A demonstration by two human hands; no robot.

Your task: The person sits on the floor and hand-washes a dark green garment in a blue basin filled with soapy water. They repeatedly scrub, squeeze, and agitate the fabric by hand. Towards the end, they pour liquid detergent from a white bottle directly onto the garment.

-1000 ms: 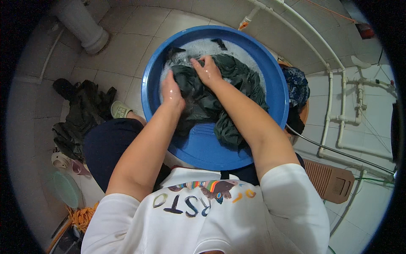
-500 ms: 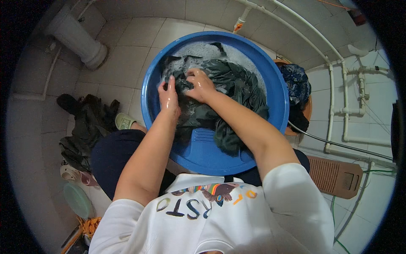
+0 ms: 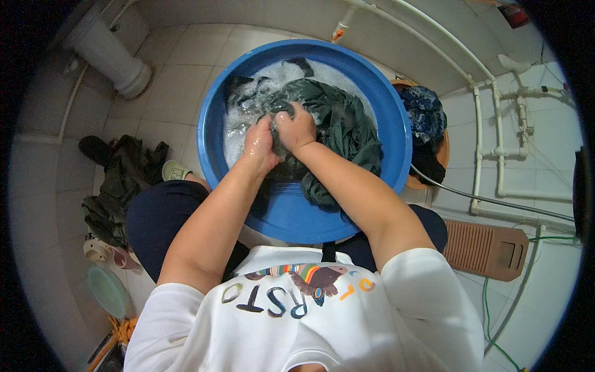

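A large blue basin (image 3: 291,226) stands before my knees, holding soapy water with white suds (image 3: 238,118) and a soaked dark green garment (image 3: 344,115). My left hand (image 3: 261,141) is closed on a bunched part of that garment, its wet fingers curled inward. Pressed close beside it, my right hand (image 3: 295,128) grips the same fold, which pokes out above the fingers. The rest of the cloth spreads to the right in wet folds, partly over the basin's ridged near side. What kind of garment it is cannot be made out.
Dark clothes (image 3: 127,186) lie on the floor at left, near a green shoe (image 3: 176,170) and a pale green bowl (image 3: 106,291). Right of the basin are an orange tub (image 3: 442,152) with dark clothes, a brown washboard (image 3: 483,248), white pipes (image 3: 480,142) and a grey hose (image 3: 496,197).
My hands have come together and closed on a bunched fold of the garment; before, they were slightly apart with looser fingers. The whole view has shifted slightly.
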